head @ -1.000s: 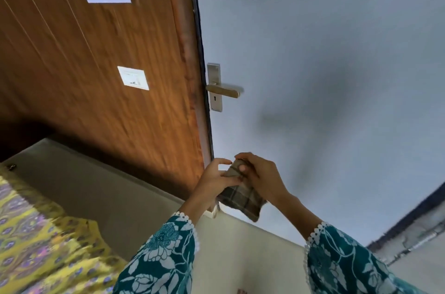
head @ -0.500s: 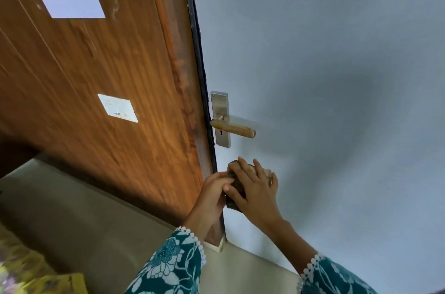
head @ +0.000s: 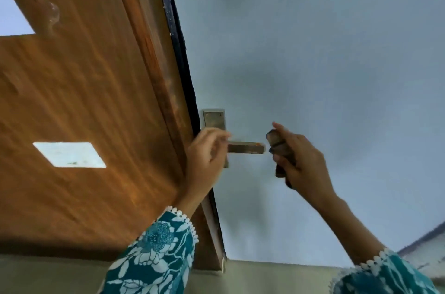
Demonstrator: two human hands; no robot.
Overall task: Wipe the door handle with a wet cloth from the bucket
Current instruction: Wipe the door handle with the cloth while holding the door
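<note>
A metal lever door handle point(head: 245, 148) with a tall backplate sits on the pale blue door point(head: 313, 65). My left hand point(head: 207, 159) is raised in front of the backplate, covering the inner end of the lever, fingers loosely curled with nothing in them. My right hand point(head: 298, 163) is just right of the lever's free tip and grips a folded brown checked cloth point(head: 280, 151), which nearly touches the tip. No bucket is in view.
A brown wooden door panel point(head: 84, 101) fills the left, with a white sticker point(head: 69, 154) and a sheet of paper at the upper left edge. A dark strip runs between the wood and the blue door. A beige floor point(head: 265, 277) lies below.
Both hands rose from below the handle to its level and separated. The left hand let go of the cloth and went to the lever's base; the right carried the cloth to the lever's tip.
</note>
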